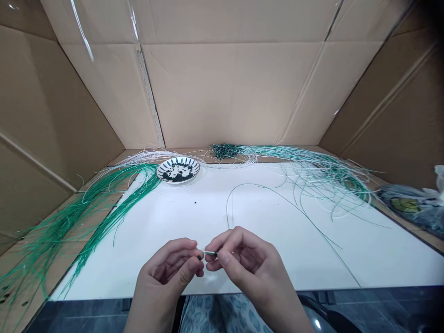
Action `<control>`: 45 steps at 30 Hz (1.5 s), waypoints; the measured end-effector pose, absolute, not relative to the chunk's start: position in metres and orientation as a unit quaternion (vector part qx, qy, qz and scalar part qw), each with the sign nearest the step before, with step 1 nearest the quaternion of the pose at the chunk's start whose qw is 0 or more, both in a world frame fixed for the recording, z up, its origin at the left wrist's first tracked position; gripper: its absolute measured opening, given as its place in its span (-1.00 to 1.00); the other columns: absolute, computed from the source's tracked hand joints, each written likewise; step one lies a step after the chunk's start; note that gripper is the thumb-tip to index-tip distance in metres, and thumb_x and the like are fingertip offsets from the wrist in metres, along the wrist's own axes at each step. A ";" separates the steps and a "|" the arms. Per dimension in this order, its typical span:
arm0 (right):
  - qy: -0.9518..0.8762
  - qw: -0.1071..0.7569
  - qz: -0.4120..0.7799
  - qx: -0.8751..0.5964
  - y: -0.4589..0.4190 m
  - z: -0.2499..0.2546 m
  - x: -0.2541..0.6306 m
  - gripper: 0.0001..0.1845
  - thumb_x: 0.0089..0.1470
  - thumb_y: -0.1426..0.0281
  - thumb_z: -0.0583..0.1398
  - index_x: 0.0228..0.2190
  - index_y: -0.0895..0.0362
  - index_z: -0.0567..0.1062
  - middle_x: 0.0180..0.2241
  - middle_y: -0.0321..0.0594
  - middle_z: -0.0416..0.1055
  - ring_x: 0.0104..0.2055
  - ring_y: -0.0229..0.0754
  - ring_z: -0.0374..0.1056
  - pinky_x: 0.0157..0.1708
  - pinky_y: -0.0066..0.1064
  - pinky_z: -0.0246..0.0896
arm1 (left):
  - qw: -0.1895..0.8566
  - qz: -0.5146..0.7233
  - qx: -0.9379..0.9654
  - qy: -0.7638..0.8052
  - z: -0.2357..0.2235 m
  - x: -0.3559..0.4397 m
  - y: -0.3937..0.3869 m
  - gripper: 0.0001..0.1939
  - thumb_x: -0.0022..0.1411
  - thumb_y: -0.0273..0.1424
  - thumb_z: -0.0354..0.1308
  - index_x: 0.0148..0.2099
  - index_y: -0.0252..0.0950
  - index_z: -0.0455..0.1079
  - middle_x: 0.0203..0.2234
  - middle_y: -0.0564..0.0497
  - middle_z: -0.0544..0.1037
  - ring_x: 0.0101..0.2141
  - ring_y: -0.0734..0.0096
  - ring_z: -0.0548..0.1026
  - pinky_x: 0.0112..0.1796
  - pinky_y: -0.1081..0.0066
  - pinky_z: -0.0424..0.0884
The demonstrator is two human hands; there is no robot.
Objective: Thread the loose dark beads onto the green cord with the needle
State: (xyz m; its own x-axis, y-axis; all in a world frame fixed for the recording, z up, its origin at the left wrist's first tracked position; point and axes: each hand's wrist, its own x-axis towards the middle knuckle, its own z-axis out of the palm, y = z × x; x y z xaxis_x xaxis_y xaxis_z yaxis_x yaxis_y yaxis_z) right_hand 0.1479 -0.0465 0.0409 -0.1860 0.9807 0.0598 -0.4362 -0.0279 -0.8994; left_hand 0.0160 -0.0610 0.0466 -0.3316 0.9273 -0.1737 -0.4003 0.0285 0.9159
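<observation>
Both hands are raised close together on the near side of the ceramic saucer, fingers curled and fingertips almost meeting. The right hand (250,264) pinches a short green-and-white strand (210,253) between thumb and forefinger. The left hand (165,274) closes its fingertips on a small dark bead (199,257) at the strand's free end; whether the bead is threaded on the strand is too small to tell.

A loose thin green wire (249,184) arcs between the right hand and the ceramic saucer (183,161), which has a white face with a black pattern and holds a heap of dark beads (178,174). One stray bead (195,202) lies on the white board (145,259) in front of the saucer. A bundle of green strands (69,226) spreads to the saucer's left, white strands (149,155) pass behind it, and a green-and-white bundle (312,169) extends to its right. Cardboard walls (229,92) stand behind the saucer. A plastic bag (412,203) sits far to its right.
</observation>
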 end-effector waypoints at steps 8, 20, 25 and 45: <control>-0.465 0.533 0.612 -0.355 -0.054 0.055 0.150 -0.80 -0.07 0.59 0.34 -0.55 0.10 0.46 -0.34 -0.28 0.63 -0.29 -0.24 0.57 -0.21 -0.48 0.49 | 0.523 0.644 0.237 0.507 0.054 0.018 -0.063 -0.60 -0.48 -0.18 0.66 -0.51 -0.18 0.67 -0.70 0.12 0.64 -0.64 0.62 0.51 -0.49 0.75 0.43; -0.474 0.536 0.599 -0.360 -0.057 0.056 0.148 -0.83 -0.08 0.58 0.33 -0.53 0.09 0.49 -0.36 -0.23 0.66 -0.29 -0.14 0.59 -0.18 -0.35 0.50 | 0.504 0.643 0.266 0.512 0.049 0.012 -0.064 -0.62 -0.40 -0.12 0.64 -0.51 -0.15 0.66 -0.69 0.15 0.63 -0.61 0.60 0.53 -0.48 0.76 0.44; -0.491 0.516 0.595 -0.373 -0.057 0.060 0.150 -0.83 -0.09 0.58 0.30 -0.54 0.08 0.47 -0.35 -0.24 0.67 -0.26 -0.15 0.60 -0.17 -0.38 0.50 | 0.499 0.604 0.353 0.511 0.035 -0.007 -0.065 -0.73 -0.23 -0.15 0.60 -0.48 -0.12 0.68 -0.61 0.12 0.68 -0.53 0.55 0.61 -0.44 0.77 0.47; -0.656 0.380 0.551 -0.349 -0.042 0.073 0.178 -0.85 0.01 0.59 0.28 -0.49 0.11 0.52 -0.32 -0.24 0.66 -0.29 -0.18 0.52 -0.24 -0.42 0.41 | 0.394 0.569 0.463 0.554 0.050 -0.009 -0.069 -0.86 -0.19 -0.23 0.55 -0.56 -0.05 0.66 -0.59 0.08 0.65 -0.51 0.34 0.54 -0.45 0.56 0.47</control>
